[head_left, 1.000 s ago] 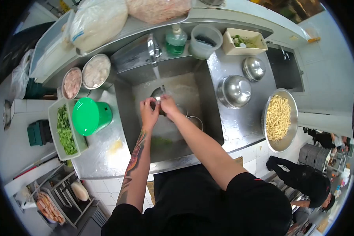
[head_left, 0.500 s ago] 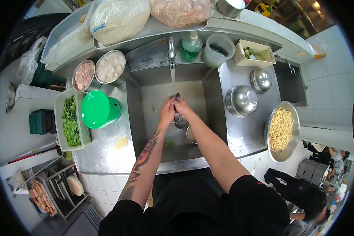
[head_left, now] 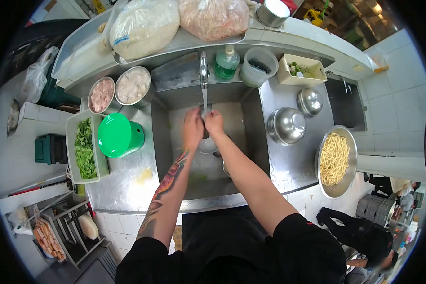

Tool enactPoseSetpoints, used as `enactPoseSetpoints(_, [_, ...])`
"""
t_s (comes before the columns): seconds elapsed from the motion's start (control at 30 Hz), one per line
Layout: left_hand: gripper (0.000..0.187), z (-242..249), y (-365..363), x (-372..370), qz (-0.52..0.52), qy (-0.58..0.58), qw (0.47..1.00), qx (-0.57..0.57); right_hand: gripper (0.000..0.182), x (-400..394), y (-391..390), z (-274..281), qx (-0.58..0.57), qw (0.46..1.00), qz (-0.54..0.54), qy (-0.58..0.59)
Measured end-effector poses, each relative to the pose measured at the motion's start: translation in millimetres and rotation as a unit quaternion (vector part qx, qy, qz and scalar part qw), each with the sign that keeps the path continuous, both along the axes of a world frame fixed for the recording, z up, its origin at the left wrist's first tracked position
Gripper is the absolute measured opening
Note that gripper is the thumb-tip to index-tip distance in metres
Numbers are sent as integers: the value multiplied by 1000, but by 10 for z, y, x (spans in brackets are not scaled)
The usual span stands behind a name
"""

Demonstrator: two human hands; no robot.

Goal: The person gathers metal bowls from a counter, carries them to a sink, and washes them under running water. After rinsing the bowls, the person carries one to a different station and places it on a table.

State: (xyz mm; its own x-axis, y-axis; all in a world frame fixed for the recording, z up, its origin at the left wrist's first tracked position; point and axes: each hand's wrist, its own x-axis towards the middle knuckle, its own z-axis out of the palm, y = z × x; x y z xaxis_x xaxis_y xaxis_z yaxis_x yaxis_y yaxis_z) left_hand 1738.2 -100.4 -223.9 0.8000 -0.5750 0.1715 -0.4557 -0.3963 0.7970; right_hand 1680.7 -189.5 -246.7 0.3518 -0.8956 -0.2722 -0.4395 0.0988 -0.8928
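Both hands are together under the running tap (head_left: 203,71), over a steel sink (head_left: 162,142) with cloudy water in its bottom. My left hand (head_left: 193,127) is slightly blurred, its fingers bent around a dark metal piece between the hands. My right hand (head_left: 215,122) is closed at the other side of that piece, where the water stream lands. Most of the piece is hidden by the fingers, so I cannot tell its kind. A rounded metal bowl shape (head_left: 207,146) shows just below the hands. Another round vessel sits partly hidden behind my right forearm.
Left of the sink stand a green-lidded tub (head_left: 114,135), a bin of leafy greens (head_left: 84,149) and two pots of raw meat (head_left: 133,85). On the right are upturned steel bowls (head_left: 287,126) and a bowl of noodles (head_left: 335,158). A soap bottle (head_left: 227,62) stands behind. Another person (head_left: 359,232) is at lower right.
My hands have parted slightly, the left shifting left and the right staying near the stream. The round metal shape beneath them shows more to the left. The view has shifted slightly.
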Motion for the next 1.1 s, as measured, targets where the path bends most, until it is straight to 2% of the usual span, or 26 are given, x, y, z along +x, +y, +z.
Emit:
enactPoseSetpoints(0.03, [36,47,-67,-35,-91,16,995,-39,27,9,18,40,0,1000,1,-1])
enactPoseSetpoints(0.07, [36,99,-112,-32,-182,32,980,-77,26,2,47,80,83,992,-33,-84])
enactPoseSetpoints(0.13, [34,47,-209,157,-189,12,978,-89,26,-35,98,236,162,970,-66,-167])
enactPoseSetpoints(0.2, [34,293,-253,235,-48,341,939,-14,25,-168,131,391,61,988,-10,-142])
enactPoseSetpoints(0.23, [39,219,-264,121,-61,296,952,-44,25,-232,37,436,60,988,-7,-139])
enactPoseSetpoints(0.27, [39,151,-230,-19,-57,296,953,-45,25,-242,-130,498,172,972,-76,-143])
enactPoseSetpoints(0.3, [40,194,-143,-205,-81,128,987,-61,24,-177,-263,528,283,937,-143,-147])
enactPoseSetpoints(0.33, [41,217,-63,-341,-103,-43,991,-72,24,-72,-357,506,285,937,-139,-148])
enactPoseSetpoints(0.4, [42,22,17,-517,-79,31,992,-93,25,40,-509,361,407,860,-192,-239])
enactPoseSetpoints(0.47, [45,-53,24,-510,-57,106,986,-113,38,195,-267,133,451,854,-179,-186])
enactPoseSetpoints(0.53, [51,-52,5,-251,-43,341,923,-176,53,171,174,-120,323,929,42,-176])
enactPoseSetpoints(0.57, [58,-57,23,-117,-34,451,868,-204,53,50,240,-250,324,929,40,-175])
enactPoseSetpoints(0.6, [57,-115,86,14,-16,495,841,-219,58,-103,263,-383,213,947,225,-87])
enactPoseSetpoints(0.63, [56,-406,167,222,-23,374,909,-184,66,-242,266,-440,91,912,400,5])
enactPoseSetpoints(0.67, [55,-664,241,365,-31,246,958,-144,66,-408,252,-261,92,911,401,5])
enactPoseSetpoints(0.7, [55,-483,284,395,-29,246,958,-144,62,-601,180,73,-144,841,519,61])
enactPoseSetpoints(0.73, [49,-107,336,408,-22,325,943,-64,58,-740,101,281,-369,705,596,113])
enactPoseSetpoints(0.77, [45,102,368,399,-17,402,915,18,47,-731,-84,-5,-453,677,572,99])
enactPoseSetpoints(0.8, [45,-63,355,470,-19,406,914,19,47,-678,-147,46,-451,678,572,102])
enactPoseSetpoints(0.87, [37,-629,233,757,12,583,804,120,42,-501,-178,270,-214,719,608,261])
enactPoseSetpoints(0.9, [36,-728,144,769,13,545,828,133,31,-461,-94,276,-227,783,543,201])
enactPoseSetpoints(0.93, [36,-683,42,575,16,547,826,131,31,-391,25,224,-226,781,546,202])
enactPoseSetpoints(0.97, [39,-576,-101,276,19,351,935,41,29,-306,149,112,-42,937,347,24])
enactPoseSetpoints(1.0, [43,-522,-130,89,20,134,990,-49,28,-290,235,2,148,972,101,-154])
enactPoseSetpoints(1.03, [43,-572,-59,19,23,136,989,-50,34,-332,270,-7,123,981,11,-150])
enactPoseSetpoints(1.1, [50,-717,50,-216,-37,343,936,-64,33,-690,267,197,57,990,4,-130])
